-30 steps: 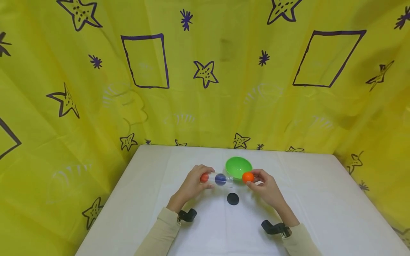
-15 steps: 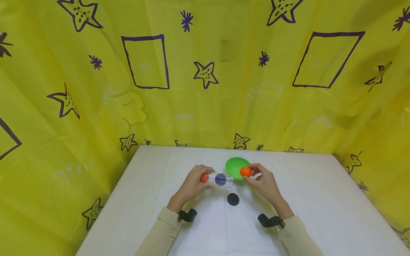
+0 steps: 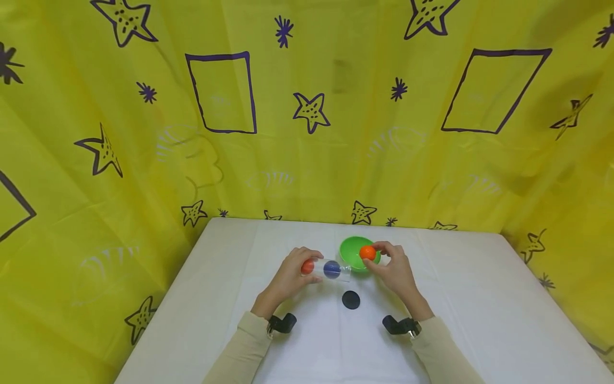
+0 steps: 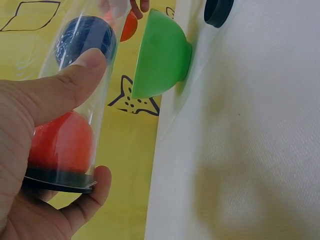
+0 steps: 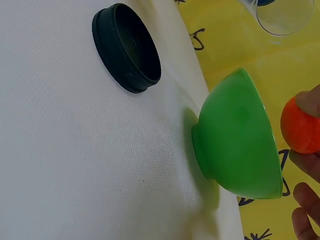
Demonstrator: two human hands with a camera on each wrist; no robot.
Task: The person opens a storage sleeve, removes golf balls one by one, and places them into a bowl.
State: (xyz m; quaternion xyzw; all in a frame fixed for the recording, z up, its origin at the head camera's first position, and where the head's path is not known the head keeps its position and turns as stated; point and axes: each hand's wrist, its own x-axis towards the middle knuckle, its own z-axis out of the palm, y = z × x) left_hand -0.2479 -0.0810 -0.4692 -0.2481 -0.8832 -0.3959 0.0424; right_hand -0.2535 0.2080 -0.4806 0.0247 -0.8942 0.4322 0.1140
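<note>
On the white, finely grained surface (image 3: 307,341) lies a round, rimmed black cap (image 3: 351,300). Beyond it, the left hand (image 3: 290,271) curls round a clear, smooth cylinder (image 3: 318,269) held sideways, a red ball (image 3: 307,266) and dark blue ball (image 3: 331,269) inside. The right hand (image 3: 397,269) pinches a bright orange ball (image 3: 367,253) above the smooth green bowl (image 5: 237,135). Behind hangs creased yellow sheeting (image 3: 307,170) with drawn stars.

L hand (image 3: 290,273) grips clr tube (image 3: 318,268), R hand (image 3: 397,271) pinches orng ball (image 3: 367,253) over grn bowl (image 3: 350,252)
</note>
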